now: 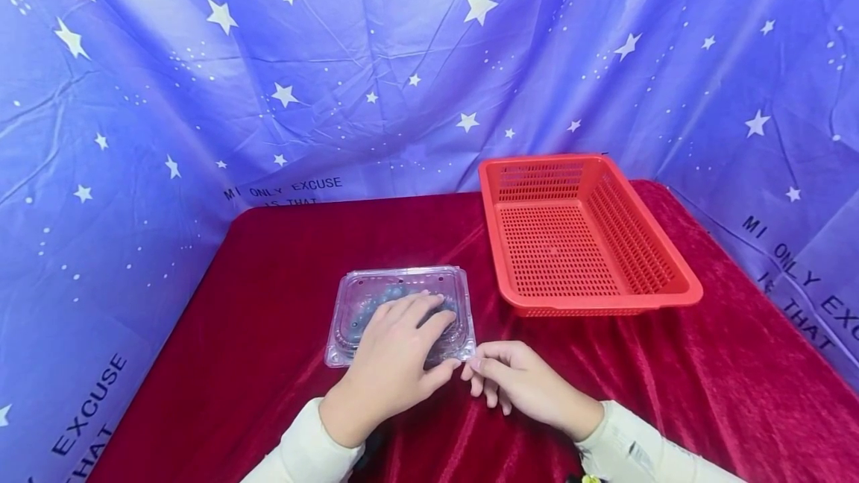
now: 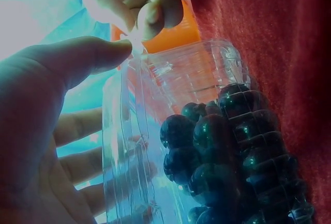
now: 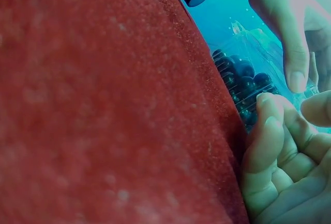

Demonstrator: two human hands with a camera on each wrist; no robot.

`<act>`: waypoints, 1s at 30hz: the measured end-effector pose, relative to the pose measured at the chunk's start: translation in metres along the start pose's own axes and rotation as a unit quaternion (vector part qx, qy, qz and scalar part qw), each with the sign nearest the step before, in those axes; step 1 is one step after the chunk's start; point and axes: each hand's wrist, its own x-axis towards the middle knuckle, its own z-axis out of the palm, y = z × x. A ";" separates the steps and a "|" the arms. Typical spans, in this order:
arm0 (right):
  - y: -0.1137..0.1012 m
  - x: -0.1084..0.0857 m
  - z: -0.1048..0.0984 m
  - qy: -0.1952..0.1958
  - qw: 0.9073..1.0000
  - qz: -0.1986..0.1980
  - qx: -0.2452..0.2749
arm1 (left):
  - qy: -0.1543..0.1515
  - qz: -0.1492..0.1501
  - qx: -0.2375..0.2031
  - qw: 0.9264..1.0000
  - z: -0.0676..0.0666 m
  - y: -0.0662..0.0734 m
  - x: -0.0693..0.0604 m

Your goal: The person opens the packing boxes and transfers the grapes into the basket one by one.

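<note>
A clear plastic clamshell box (image 1: 345, 304) with its lid down stands on the table, holding dark round fruit (image 2: 212, 131) that looks like grapes. Across the lid lies my left hand (image 1: 396, 364), fingers spread and fairly straight. Its thumb (image 2: 98, 53) presses near the front right corner in the left wrist view. At that same corner, my right hand (image 1: 530, 386) pinches the box's edge between thumb and forefinger, while its other fingers curl loosely below. The right wrist view shows the right fingers (image 3: 264, 141) beside the box, with the pinched edge partly hidden.
A red perforated plastic basket (image 1: 493, 244) stands to the right, behind my right hand. Dark red velvet cloth (image 1: 255, 297) covers the table. A blue curtain (image 1: 362, 43) with white stars hangs behind and on both sides.
</note>
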 end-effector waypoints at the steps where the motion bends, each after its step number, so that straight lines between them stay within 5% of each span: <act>1: 0.000 0.000 0.000 -0.001 1.000 0.000 0.000 | 0.002 0.000 -0.001 1.000 0.000 0.000 0.000; 18: 0.003 -0.001 -0.001 -0.007 1.000 -0.003 0.005 | 0.036 0.007 -0.019 0.999 -0.002 -0.002 0.001; 30: 0.003 -0.001 -0.001 -0.008 1.000 0.002 0.006 | 0.016 0.008 -0.013 1.000 -0.005 -0.004 0.002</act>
